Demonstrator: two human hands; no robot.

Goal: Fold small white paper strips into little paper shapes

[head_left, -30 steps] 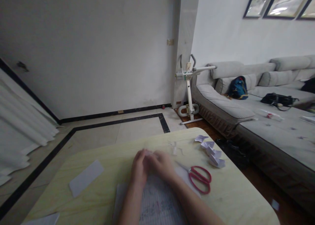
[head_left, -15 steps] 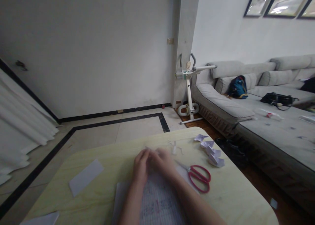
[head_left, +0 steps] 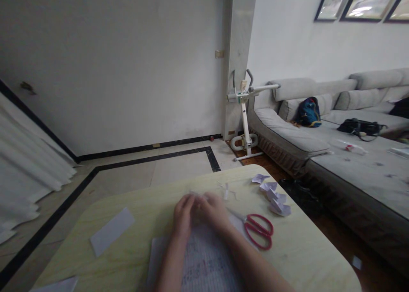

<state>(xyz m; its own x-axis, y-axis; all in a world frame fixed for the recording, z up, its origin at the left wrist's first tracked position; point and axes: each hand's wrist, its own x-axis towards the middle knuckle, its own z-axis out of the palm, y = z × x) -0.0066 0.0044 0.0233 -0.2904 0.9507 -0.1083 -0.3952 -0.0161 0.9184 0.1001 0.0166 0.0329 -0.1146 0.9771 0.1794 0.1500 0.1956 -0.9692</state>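
Observation:
My left hand [head_left: 183, 211] and my right hand [head_left: 211, 209] meet near the middle of the table, fingers curled together. A sliver of pale paper [head_left: 192, 193] shows at the fingertips; most of what they hold is hidden behind the hands. Below my forearms lies a sheet of lined paper [head_left: 204, 262] covered in handwriting. Red-handled scissors [head_left: 259, 231] rest to the right of my right hand, blades pointing toward it. Thin paper scraps [head_left: 226, 192] lie just beyond my right hand. Several folded paper pieces [head_left: 271, 192] sit in a row toward the far right corner.
The pale wooden table [head_left: 313, 249] has rounded corners. A blank paper rectangle [head_left: 112, 231] lies on its left side, and another paper [head_left: 59, 285] is at the near left edge. Beyond stand an exercise machine [head_left: 245, 113] and a grey sofa [head_left: 345, 164] with bags on it.
Both hands stay in nearly the same place, with slight finger motion around the paper. The scissors, folded pieces and sheets have not moved; the view has shifted very slightly.

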